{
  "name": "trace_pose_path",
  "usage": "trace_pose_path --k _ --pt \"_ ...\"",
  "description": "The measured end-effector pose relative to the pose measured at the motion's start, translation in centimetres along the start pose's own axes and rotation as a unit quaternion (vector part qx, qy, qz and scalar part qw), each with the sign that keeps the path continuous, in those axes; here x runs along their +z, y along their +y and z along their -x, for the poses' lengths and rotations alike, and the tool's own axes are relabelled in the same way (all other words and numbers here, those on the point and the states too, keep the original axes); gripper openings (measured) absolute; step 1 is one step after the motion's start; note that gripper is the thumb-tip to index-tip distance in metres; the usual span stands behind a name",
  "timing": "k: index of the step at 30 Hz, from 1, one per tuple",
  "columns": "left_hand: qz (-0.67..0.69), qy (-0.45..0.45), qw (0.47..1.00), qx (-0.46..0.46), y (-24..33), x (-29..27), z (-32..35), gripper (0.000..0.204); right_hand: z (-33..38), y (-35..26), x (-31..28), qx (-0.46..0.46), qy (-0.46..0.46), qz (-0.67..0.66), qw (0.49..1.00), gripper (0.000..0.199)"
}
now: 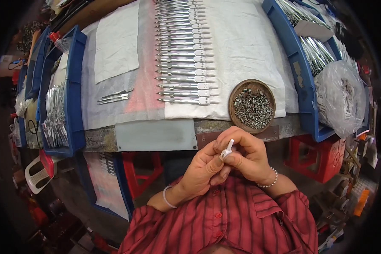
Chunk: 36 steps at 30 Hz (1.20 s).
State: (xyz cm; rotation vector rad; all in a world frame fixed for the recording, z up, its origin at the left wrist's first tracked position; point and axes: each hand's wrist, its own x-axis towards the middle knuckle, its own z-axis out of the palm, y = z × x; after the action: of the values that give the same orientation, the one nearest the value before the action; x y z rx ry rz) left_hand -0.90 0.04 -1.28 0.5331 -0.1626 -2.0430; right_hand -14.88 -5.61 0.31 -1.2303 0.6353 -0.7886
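My left hand (pixel 201 169) and my right hand (pixel 249 153) meet in front of my chest, just off the table's near edge. Between their fingertips they pinch a small white plastic piece with a thin stem (pixel 230 145), its stem pointing up and away from me. Fingers cover its lower part, so I cannot see whether anything else is held with it. Just beyond my right hand stands a round wooden bowl (pixel 232 106) filled with small metal screws (pixel 253 108). Silvery drawing compasses (pixel 184 73) with white heads lie side by side in a long row on white cloth.
Tweezers (pixel 113 98) lie left of the row. A blue bin (pixel 77 55) with metal parts stands at left; another blue bin (pixel 302 89) at right holds metal parts and a clear plastic bag (pixel 342 99) of white pieces. Red stools (pixel 317 158) stand below the table.
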Motion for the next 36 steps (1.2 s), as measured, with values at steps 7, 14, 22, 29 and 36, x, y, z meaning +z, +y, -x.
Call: trace_pose_path --k 7,14,22,29,36 --pt "-0.049 -0.005 0.998 -0.025 -0.4 0.3 0.9 0.043 0.4 -1.0 -0.1 0.049 -0.037 -0.055 0.997 0.013" --pt "0.0 0.032 0.999 -0.018 0.0 1.2 0.9 0.023 0.1 -2.5 -1.1 0.055 -0.037 0.019 0.998 0.018" --pt "-0.056 0.02 0.998 0.006 1.3 0.6 0.7 0.028 -1.0 -4.5 -7.2 -0.021 0.069 0.655 0.752 0.03" --pt "-0.017 0.027 0.999 -0.018 2.2 1.1 1.6 0.023 -3.2 -3.0 -5.8 -0.058 0.024 0.713 0.698 0.005" --pt "0.012 -0.012 0.999 -0.031 1.7 1.0 1.1 0.025 -1.9 -3.2 -5.7 -0.016 0.064 0.673 0.737 0.007"
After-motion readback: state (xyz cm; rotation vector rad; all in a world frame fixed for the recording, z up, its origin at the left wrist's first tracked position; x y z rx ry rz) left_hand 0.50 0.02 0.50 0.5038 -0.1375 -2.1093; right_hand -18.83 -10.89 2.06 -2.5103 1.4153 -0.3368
